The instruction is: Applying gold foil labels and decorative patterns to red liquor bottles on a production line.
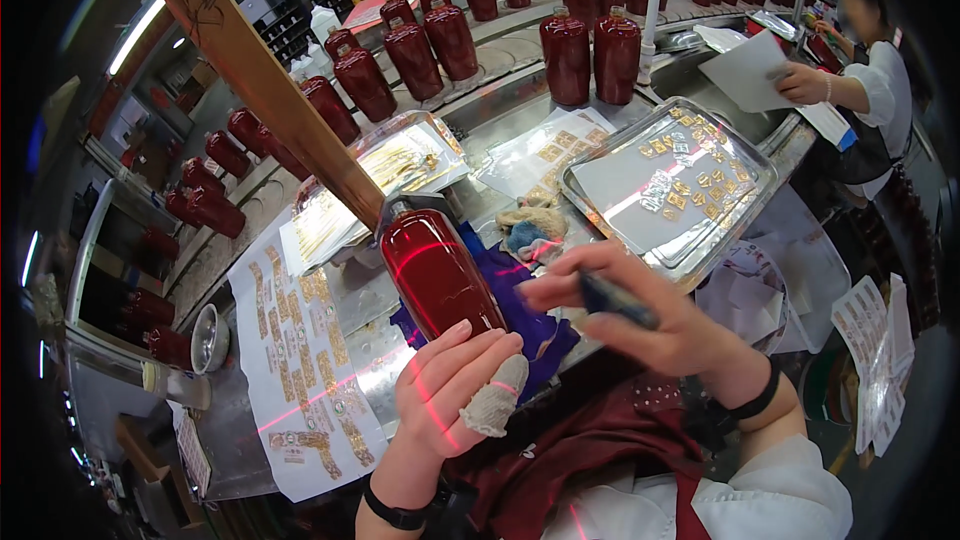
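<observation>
A glossy dark-red bottle (pixel 436 265) lies tilted, its neck end against a holder at the foot of a wooden post. My left hand (pixel 447 392) grips its near end, fingers together on the glass; a pale cloth wrap (pixel 496 398) covers the thumb. To the right of the bottle, my right hand (pixel 665 315) is blurred by motion. It holds a short dark blue-grey piece (pixel 617 301), whose kind I cannot make out, apart from the bottle. Purple cloth (pixel 535 325) lies under and beside the bottle. Behind it sits a crumpled beige and blue rag (pixel 533 225).
A wooden post (pixel 270 80) slants above the bench. On the left lies a sheet of gold decals (pixel 305 370); a metal tray (pixel 672 185) on the right holds gold and silver pieces. Red bottles (pixel 408 55) line the conveyor behind. Another person (pixel 860 90) holds paper at right.
</observation>
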Tool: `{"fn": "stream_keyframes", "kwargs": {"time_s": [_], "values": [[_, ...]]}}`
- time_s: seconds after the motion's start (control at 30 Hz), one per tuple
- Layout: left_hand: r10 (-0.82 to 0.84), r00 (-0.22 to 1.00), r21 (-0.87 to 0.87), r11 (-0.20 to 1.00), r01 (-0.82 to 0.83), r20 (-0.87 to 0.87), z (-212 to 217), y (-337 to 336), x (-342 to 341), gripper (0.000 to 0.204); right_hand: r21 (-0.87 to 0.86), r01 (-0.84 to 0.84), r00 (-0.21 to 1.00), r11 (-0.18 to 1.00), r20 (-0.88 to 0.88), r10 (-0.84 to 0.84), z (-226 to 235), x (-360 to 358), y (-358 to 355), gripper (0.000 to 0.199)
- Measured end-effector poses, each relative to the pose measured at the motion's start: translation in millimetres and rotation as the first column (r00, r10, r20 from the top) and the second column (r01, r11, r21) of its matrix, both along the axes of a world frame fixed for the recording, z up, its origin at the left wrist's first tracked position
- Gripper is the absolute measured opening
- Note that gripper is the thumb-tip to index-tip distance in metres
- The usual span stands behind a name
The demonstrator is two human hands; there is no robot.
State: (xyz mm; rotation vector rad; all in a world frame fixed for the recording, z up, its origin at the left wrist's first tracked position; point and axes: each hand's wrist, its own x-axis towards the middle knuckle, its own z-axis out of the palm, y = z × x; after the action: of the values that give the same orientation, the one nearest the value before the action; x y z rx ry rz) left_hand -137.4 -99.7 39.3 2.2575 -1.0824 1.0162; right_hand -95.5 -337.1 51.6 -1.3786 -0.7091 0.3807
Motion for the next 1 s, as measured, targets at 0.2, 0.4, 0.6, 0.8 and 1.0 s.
{"fn": "stream_keyframes", "kwargs": {"time_s": [0.2,0.4,0.6,0.8,1.0], "values": [[0.207,0.978,-0.123,0.971,-0.206,-0.009,-3,10,-7,0.024,-0.067,-0.090,0.996,0.994,0.016,0.091,-5,6,47,0.039],[-0.541,0.655,-0.845,0.411,-0.342,-0.528,-24,9,-16,0.045,-0.031,0.106,0.915,0.994,0.395,-0.085,-9,3,50,0.039],[-0.915,0.248,-0.831,0.143,-0.538,-0.318,-23,8,-21,0.046,-0.034,0.230,0.725,0.973,0.672,-0.148,-10,6,53,0.045],[-0.752,0.449,-0.819,0.206,-0.536,-0.483,-18,-4,-20,0.027,-0.189,0.280,0.663,0.941,0.747,-0.047,-5,0,35,0.044],[-0.347,0.646,-0.702,0.563,-0.435,-0.679,-10,1,-21,0.017,-0.563,0.440,0.880,0.700,0.426,-0.211,14,-13,-46,0.045]]}}
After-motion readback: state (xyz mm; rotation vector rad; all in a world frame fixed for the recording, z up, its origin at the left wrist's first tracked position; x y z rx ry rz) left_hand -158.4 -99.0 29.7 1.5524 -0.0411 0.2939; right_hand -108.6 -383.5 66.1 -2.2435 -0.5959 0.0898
